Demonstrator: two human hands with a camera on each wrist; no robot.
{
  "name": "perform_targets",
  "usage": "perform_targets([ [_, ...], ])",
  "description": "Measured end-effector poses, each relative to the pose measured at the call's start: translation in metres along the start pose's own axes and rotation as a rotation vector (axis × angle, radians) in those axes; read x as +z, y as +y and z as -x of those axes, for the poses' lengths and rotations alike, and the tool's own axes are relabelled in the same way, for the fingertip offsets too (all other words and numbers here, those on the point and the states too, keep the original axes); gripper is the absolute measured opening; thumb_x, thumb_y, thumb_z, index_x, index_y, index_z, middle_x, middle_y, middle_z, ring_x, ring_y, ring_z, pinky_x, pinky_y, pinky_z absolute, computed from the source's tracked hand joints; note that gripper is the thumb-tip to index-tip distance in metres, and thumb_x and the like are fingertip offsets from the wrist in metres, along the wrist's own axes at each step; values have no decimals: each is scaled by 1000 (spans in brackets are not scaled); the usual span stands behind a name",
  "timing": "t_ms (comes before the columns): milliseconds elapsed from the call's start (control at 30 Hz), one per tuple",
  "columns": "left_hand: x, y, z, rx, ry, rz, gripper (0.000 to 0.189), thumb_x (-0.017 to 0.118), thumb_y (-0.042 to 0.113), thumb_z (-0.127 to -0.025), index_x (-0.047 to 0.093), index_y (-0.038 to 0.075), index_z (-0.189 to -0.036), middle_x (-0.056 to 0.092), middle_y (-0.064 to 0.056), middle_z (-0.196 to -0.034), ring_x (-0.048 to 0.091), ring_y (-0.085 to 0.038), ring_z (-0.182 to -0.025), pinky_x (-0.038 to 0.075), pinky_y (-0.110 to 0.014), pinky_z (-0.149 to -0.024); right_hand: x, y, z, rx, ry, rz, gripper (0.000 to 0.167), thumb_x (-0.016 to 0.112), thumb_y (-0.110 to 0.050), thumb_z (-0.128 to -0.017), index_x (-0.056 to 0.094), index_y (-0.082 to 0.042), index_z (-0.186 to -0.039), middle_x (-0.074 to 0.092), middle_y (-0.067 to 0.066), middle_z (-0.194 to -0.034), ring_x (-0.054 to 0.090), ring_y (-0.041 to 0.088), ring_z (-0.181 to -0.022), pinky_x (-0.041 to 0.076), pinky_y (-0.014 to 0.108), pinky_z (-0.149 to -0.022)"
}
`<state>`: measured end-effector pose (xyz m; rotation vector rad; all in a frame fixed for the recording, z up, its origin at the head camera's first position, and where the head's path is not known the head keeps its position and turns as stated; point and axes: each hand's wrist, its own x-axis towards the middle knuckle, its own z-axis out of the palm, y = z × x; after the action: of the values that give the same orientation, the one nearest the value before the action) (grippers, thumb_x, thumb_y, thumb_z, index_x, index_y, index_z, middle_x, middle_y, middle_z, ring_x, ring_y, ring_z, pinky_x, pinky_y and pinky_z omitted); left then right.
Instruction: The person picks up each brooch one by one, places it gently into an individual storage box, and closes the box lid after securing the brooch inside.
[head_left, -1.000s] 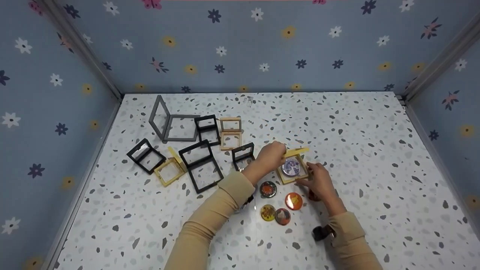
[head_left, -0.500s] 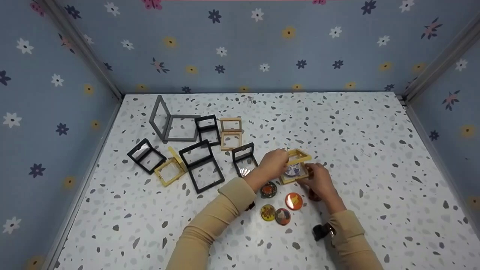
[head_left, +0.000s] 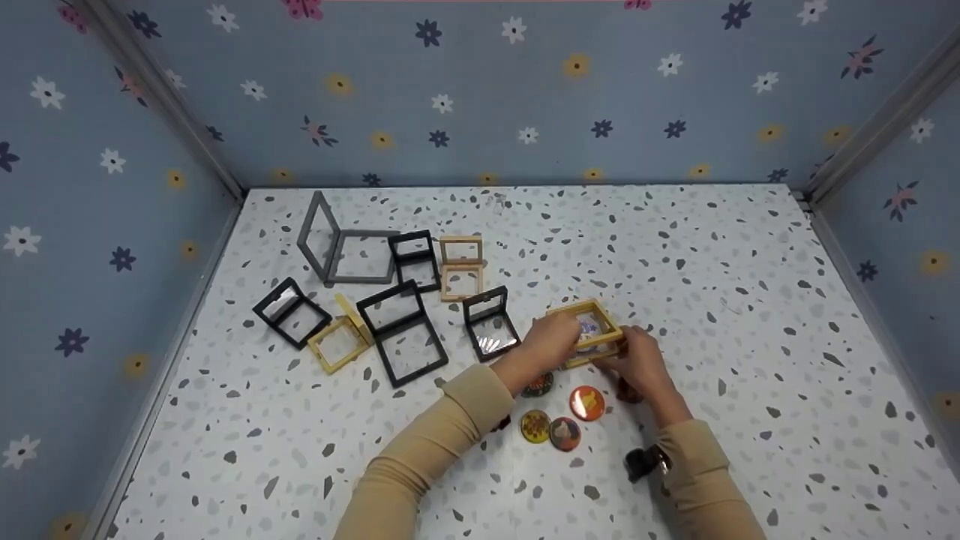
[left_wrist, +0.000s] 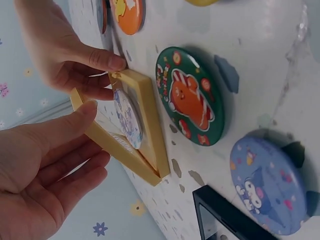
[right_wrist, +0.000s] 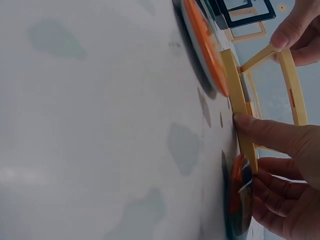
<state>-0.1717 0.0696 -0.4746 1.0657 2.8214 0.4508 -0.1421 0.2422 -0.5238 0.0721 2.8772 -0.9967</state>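
A yellow hinged display frame (left_wrist: 154, 120) stands partly raised, its lid tilted over the base. Inside lies a round white and purple pin badge (left_wrist: 128, 119). My left hand (head_left: 551, 339) pinches the lid's edge between thumb and fingers. At the right side of the base, my right hand (head_left: 643, 365) grips the frame, with its thumb (right_wrist: 267, 132) along the near edge. Close to the right hand's fingers lies a dark red badge (right_wrist: 241, 197). A green badge with an orange bear (left_wrist: 191, 96) sits near the frame, and a blue badge (left_wrist: 267, 186) lies farther off.
An orange badge (head_left: 587, 403), a yellow badge (head_left: 535, 426) and a red-and-dark badge (head_left: 565, 433) lie in front of the hands. Several opened frames stand to the left, including a black frame (head_left: 491, 334) and a grey frame (head_left: 330, 279). Patterned walls surround the speckled table.
My left hand has swung the yellow frame's lid forward and down, from nearly upright to slanting over the badge. The right hand has stayed at the base.
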Motion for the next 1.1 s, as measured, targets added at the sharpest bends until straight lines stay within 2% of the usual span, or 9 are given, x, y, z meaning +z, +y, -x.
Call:
perform_targets([
  [200, 7, 2, 0, 51, 1, -69, 10, 58, -3, -67, 60, 6, -64, 60, -4, -70, 55, -16, -64, 46, -25, -57, 0, 0, 0, -24, 11, -10, 45, 76, -15, -68, 58, 5, -105, 54, 14, -87, 50, 24, -76, 42, 35, -66],
  [333, 11, 5, -1, 50, -16, -101, 12, 56, -4, -70, 61, 7, -68, 61, -3, -73, 57, -16, -69, 47, -24, -60, 0, 1, -1, -48, 32, 5, 48, 76, -14, -68, 57, 6, -107, 56, 16, -91, 52, 26, -80, 43, 38, -71],
  [600, 18, 8, -2, 29, -62, -108, 8, 55, 4, -78, 61, 8, -75, 62, -5, -80, 57, -17, -75, 47, -24, -66, 0, 0, -1, 7, -9, 0, 50, 75, -13, -69, 55, 5, -112, 55, 17, -96, 52, 27, -86, 43, 38, -76],
  [767, 23, 9, -4, 35, -82, -98, 9, 53, 6, -81, 62, 8, -79, 62, -6, -84, 58, -18, -80, 46, -26, -72, 1, 1, -2, -10, 0, -2, 49, 75, -15, -69, 56, 5, -110, 56, 17, -95, 53, 29, -87, 43, 39, -77],
  [867, 32, 5, -9, 42, -97, -94, 10, 53, 6, -82, 62, 7, -81, 62, -6, -86, 58, -18, -81, 47, -26, -72, 1, 2, -2, -13, 0, -2, 50, 75, -16, -69, 56, 5, -110, 56, 17, -95, 53, 29, -87, 43, 40, -78],
  [900, 43, 0, -14, 60, -69, -97, 10, 52, 8, -82, 62, 8, -80, 62, -6, -84, 57, -18, -79, 47, -26, -70, 1, 2, -2, -11, -1, -1, 50, 75, -16, -69, 56, 5, -110, 56, 17, -95, 53, 29, -87, 43, 40, -78],
  [933, 46, -1, -15, 61, -75, -101, 9, 53, 8, -82, 62, 8, -80, 62, -6, -84, 57, -18, -79, 47, -26, -70, 1, 2, -2, -7, -2, -1, 51, 75, -17, -69, 56, 5, -110, 56, 17, -95, 53, 29, -87, 43, 40, -78],
  [1100, 44, 3, -16, 63, -105, -151, 8, 55, 7, -81, 62, 9, -82, 62, -4, -84, 58, -17, -78, 47, -25, -68, 0, 1, -2, 8, -8, 2, 51, 75, -16, -69, 56, 4, -111, 55, 16, -94, 52, 28, -86, 43, 39, -77],
])
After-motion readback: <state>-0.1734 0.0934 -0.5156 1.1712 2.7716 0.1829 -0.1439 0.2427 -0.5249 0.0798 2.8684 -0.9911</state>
